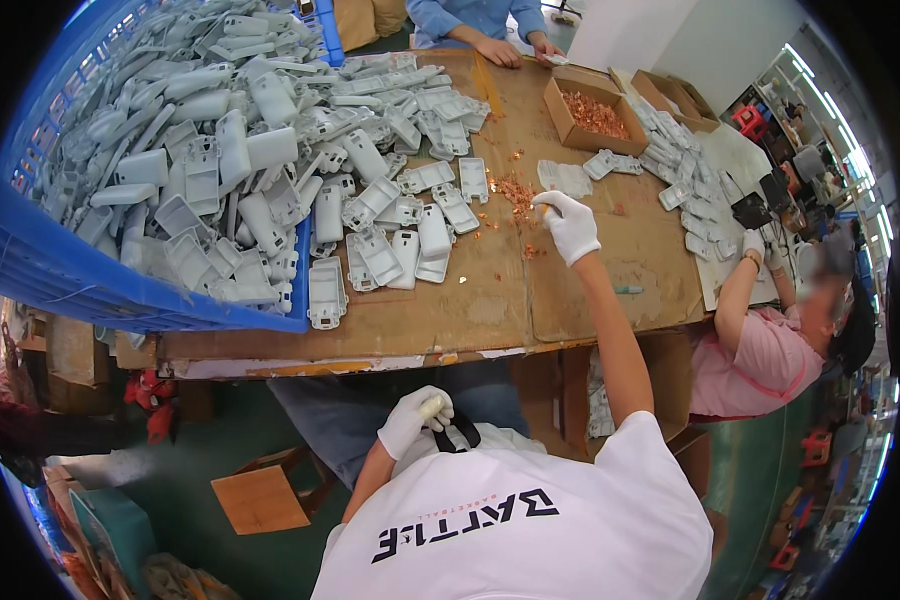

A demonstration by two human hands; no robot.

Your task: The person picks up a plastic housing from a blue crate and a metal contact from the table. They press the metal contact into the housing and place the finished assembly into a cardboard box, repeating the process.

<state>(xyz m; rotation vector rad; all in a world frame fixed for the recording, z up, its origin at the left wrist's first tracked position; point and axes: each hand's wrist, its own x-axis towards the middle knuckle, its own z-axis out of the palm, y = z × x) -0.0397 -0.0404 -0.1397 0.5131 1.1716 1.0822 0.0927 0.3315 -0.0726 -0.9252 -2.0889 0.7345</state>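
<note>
We locate the right hand, white-gloved, above the desk, its fingers curled and the thumb drawn toward the index finger; whether a piece is pinched between the tips, we are unable to confirm. The left hand, also gloved, is half closed over the lap; we likewise cannot determine whether it grips anything.

Just beside the right fingertips lies a loose scatter of small copper-coloured pieces. We judge these thin, very light and easily bent; take each by its edges between thumb and index finger, since glove fabric may snag on corners.

Immediately beyond the hand lie flat, pale parts. To the left, grey casings spread over the desk, some hollow side up, others back up. We expect them to be light, stiff and smooth, hence slightly slippery in gloves; grasp by the two long side walls, keeping clear of the small end tabs, which could be fragile.

Farther left, a blue crate is heaped with similar casings. At the far side, a cardboard box contains more copper pieces; to its right, further casings lie in a band. One co-worker sits opposite, another, in a pink top, at right
</note>
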